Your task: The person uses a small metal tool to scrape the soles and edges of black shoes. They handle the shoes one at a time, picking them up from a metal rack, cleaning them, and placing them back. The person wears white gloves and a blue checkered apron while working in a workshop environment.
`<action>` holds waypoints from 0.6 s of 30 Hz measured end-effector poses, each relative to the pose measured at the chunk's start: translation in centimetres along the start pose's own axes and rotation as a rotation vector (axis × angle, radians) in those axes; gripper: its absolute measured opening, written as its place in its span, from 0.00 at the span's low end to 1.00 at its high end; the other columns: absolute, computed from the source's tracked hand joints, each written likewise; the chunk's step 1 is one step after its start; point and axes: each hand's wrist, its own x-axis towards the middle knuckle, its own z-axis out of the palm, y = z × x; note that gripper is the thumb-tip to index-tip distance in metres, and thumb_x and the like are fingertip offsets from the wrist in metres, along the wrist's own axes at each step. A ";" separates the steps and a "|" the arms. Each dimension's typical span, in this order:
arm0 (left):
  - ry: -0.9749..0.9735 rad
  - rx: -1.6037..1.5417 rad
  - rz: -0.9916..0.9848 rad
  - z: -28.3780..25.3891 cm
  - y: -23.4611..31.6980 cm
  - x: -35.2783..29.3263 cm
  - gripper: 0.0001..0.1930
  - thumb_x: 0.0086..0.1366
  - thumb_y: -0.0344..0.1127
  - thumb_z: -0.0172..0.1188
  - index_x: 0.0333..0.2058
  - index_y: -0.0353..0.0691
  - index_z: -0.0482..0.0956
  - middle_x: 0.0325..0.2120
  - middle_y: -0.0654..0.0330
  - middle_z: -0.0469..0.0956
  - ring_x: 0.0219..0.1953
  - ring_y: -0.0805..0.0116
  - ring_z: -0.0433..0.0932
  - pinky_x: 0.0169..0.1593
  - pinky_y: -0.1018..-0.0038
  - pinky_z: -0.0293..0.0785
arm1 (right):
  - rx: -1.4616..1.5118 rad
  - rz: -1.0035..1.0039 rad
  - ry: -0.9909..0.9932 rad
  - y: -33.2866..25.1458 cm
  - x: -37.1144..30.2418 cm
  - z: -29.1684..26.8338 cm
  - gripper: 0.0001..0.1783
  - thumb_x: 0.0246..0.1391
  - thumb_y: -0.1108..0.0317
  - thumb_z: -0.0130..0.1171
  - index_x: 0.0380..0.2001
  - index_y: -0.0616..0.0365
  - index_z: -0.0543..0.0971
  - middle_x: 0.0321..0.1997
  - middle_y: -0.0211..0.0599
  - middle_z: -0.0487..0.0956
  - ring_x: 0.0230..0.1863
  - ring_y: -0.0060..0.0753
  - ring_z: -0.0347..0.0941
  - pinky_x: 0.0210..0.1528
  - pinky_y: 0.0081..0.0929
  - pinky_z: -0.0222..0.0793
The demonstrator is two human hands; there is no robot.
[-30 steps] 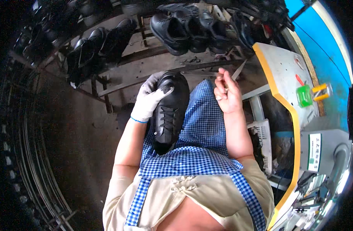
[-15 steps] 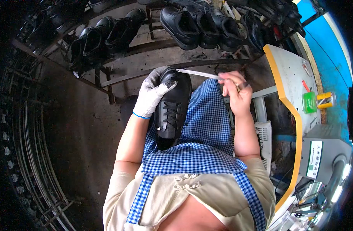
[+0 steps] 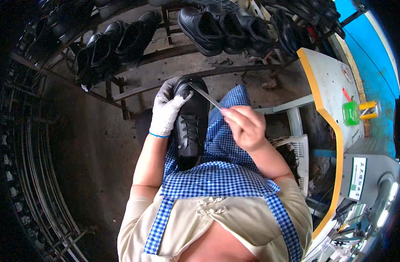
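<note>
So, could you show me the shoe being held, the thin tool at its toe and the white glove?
Black shoe (image 3: pixel 190 126): head view, on its laced middle.
Thin tool (image 3: pixel 206 97): head view, partway along its flat strip.
White glove (image 3: pixel 165 112): head view, above its cuff.

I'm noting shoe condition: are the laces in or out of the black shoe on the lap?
In: dark laces cross the front of the black shoe in rows. Whether they are tied, I cannot tell.

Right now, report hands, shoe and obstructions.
Left hand, gloved, holding black shoe by toe. Right hand, bare, holding thin tool, tip over toe. Gloved thumb close by.
</note>
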 end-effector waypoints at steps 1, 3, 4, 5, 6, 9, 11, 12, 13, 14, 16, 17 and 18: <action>0.007 -0.005 0.004 -0.2 0.2 0.0 0.23 0.55 0.26 0.65 0.50 0.32 0.72 0.44 0.58 0.77 0.46 0.72 0.75 0.53 0.75 0.70 | 0.075 0.066 0.061 -0.3 -0.1 -0.3 0.17 0.47 0.78 0.64 0.43 0.57 0.78 0.35 0.36 0.78 0.28 0.32 0.77 0.28 0.24 0.75; 0.014 -0.013 0.008 -0.4 0.6 -0.4 0.23 0.55 0.26 0.64 0.50 0.32 0.72 0.44 0.58 0.77 0.46 0.72 0.75 0.54 0.75 0.70 | 0.210 0.172 0.158 -0.6 0.1 -1.2 0.13 0.52 0.81 0.59 0.42 0.61 0.78 0.36 0.41 0.79 0.29 0.32 0.77 0.31 0.24 0.75; 0.018 -0.010 0.013 -0.4 0.8 -0.6 0.23 0.55 0.26 0.64 0.50 0.32 0.72 0.44 0.58 0.77 0.46 0.72 0.74 0.54 0.75 0.70 | 0.225 0.255 0.156 -0.5 0.1 -2.1 0.12 0.53 0.82 0.56 0.41 0.62 0.79 0.37 0.42 0.78 0.28 0.28 0.76 0.29 0.22 0.75; 0.020 -0.007 0.017 -0.5 1.0 -0.8 0.23 0.55 0.26 0.64 0.50 0.32 0.72 0.44 0.58 0.77 0.46 0.71 0.74 0.54 0.75 0.70 | 0.274 0.368 0.167 -0.3 -0.5 -3.2 0.11 0.55 0.81 0.53 0.41 0.63 0.78 0.38 0.42 0.78 0.28 0.23 0.74 0.27 0.19 0.73; 0.013 -0.003 0.024 -0.3 1.1 -0.9 0.23 0.55 0.26 0.64 0.50 0.32 0.72 0.44 0.59 0.77 0.46 0.71 0.74 0.54 0.75 0.70 | 0.285 0.352 0.291 0.4 -0.8 -3.8 0.11 0.57 0.79 0.51 0.42 0.63 0.78 0.39 0.43 0.78 0.25 0.20 0.71 0.24 0.16 0.69; 0.011 0.168 0.064 -0.4 1.4 -0.8 0.24 0.55 0.26 0.64 0.52 0.35 0.71 0.47 0.59 0.75 0.49 0.71 0.73 0.56 0.74 0.67 | 0.024 0.414 0.596 2.4 -2.4 -9.5 0.12 0.62 0.74 0.48 0.43 0.66 0.77 0.34 0.42 0.76 0.20 0.17 0.66 0.23 0.15 0.65; 0.028 0.198 0.063 0.3 1.7 -1.0 0.25 0.56 0.26 0.63 0.54 0.36 0.70 0.49 0.59 0.74 0.51 0.70 0.71 0.58 0.73 0.65 | -0.294 0.378 0.787 2.8 -2.4 -14.2 0.12 0.62 0.74 0.49 0.44 0.67 0.77 0.32 0.40 0.75 0.19 0.16 0.64 0.23 0.15 0.61; 0.043 0.207 0.060 0.3 1.5 -1.0 0.26 0.56 0.26 0.63 0.55 0.36 0.70 0.50 0.59 0.73 0.53 0.69 0.70 0.59 0.73 0.64 | -0.484 0.352 0.873 3.4 -2.9 -17.0 0.12 0.62 0.73 0.50 0.44 0.68 0.77 0.32 0.39 0.75 0.18 0.15 0.63 0.22 0.15 0.61; 0.041 0.224 0.059 0.4 1.5 -1.1 0.27 0.57 0.25 0.62 0.56 0.36 0.69 0.51 0.58 0.73 0.53 0.69 0.70 0.60 0.73 0.64 | -0.569 0.340 0.970 3.8 -3.5 -19.4 0.12 0.62 0.73 0.50 0.44 0.68 0.77 0.31 0.39 0.75 0.19 0.15 0.63 0.22 0.14 0.60; 0.040 0.239 0.058 0.4 1.5 -0.9 0.27 0.57 0.25 0.61 0.57 0.36 0.69 0.52 0.58 0.73 0.54 0.69 0.70 0.60 0.73 0.64 | -0.652 0.323 1.066 4.3 -4.1 -21.7 0.12 0.62 0.72 0.51 0.44 0.68 0.78 0.31 0.38 0.75 0.19 0.14 0.63 0.22 0.14 0.60; 0.018 0.127 0.063 -0.3 -0.3 -0.2 0.26 0.58 0.24 0.60 0.57 0.36 0.68 0.52 0.58 0.73 0.53 0.68 0.71 0.60 0.72 0.63 | -0.759 0.406 1.158 5.6 -5.6 -26.0 0.12 0.62 0.70 0.52 0.43 0.64 0.79 0.32 0.37 0.77 0.23 0.17 0.67 0.25 0.16 0.64; -0.002 0.147 0.080 -0.5 -1.1 0.3 0.26 0.59 0.24 0.59 0.57 0.35 0.68 0.52 0.58 0.73 0.53 0.68 0.71 0.60 0.72 0.64 | -0.942 0.438 1.080 6.3 -6.8 -28.2 0.12 0.61 0.69 0.53 0.44 0.63 0.79 0.32 0.37 0.77 0.26 0.21 0.70 0.28 0.19 0.66; -0.012 0.172 0.100 -0.7 -1.7 0.7 0.25 0.59 0.25 0.59 0.57 0.35 0.68 0.51 0.58 0.73 0.53 0.68 0.71 0.60 0.71 0.64 | -1.110 0.477 0.993 7.0 -7.9 -29.9 0.12 0.60 0.68 0.54 0.44 0.62 0.79 0.32 0.37 0.78 0.29 0.24 0.73 0.32 0.21 0.68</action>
